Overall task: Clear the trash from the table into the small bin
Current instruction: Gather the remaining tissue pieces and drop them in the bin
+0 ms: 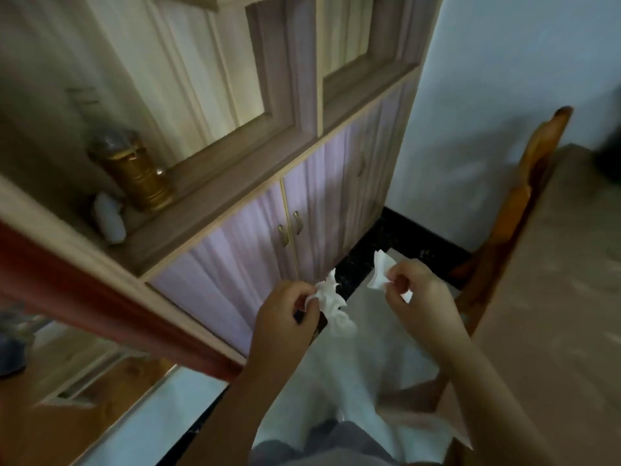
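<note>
Up over the pale floor (396,334), two bits of trash are in the air. A crumpled white paper tissue (331,299) is pinched by the left hand (289,314), thumb and curled fingers closed on its edge. A smaller crumpled white tissue scrap (381,272) is nipped between the thumb and fingertips of the right hand (416,294). The two hands hang near each other but apart. Something dark peeks out under the left hand, and I can't tell what it is. Behind them stands a pale wooden cabinet with lilac doors (235,243), a black tiled strip (386,243) at its foot. On its ledge sits a ribbed golden jar (137,176). Off to the right is a beige-clothed table (554,297), with an orange-brown wooden chair (517,203) against it.
</note>
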Available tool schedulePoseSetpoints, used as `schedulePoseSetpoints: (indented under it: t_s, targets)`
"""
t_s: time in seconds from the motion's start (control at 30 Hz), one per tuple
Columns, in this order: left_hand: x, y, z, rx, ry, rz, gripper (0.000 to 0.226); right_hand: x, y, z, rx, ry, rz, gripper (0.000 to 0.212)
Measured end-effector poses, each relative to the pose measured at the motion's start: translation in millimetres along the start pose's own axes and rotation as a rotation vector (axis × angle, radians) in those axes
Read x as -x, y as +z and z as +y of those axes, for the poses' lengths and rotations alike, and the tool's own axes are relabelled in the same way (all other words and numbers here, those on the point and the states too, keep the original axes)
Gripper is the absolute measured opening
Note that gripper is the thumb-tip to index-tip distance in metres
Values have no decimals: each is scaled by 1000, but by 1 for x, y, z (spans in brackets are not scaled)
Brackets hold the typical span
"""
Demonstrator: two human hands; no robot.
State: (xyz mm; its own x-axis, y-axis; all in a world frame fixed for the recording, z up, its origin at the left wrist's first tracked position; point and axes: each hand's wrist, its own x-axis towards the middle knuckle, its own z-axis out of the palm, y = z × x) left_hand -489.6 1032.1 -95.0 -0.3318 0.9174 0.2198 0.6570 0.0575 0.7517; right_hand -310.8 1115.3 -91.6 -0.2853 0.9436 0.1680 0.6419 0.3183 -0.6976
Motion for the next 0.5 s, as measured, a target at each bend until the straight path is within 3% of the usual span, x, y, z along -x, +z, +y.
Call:
schedulePoseSetpoints:
  t_s: [0.5]
  targets:
    - [-244,157,13,268,224,-417,10,-129,-36,99,110,475,320,18]
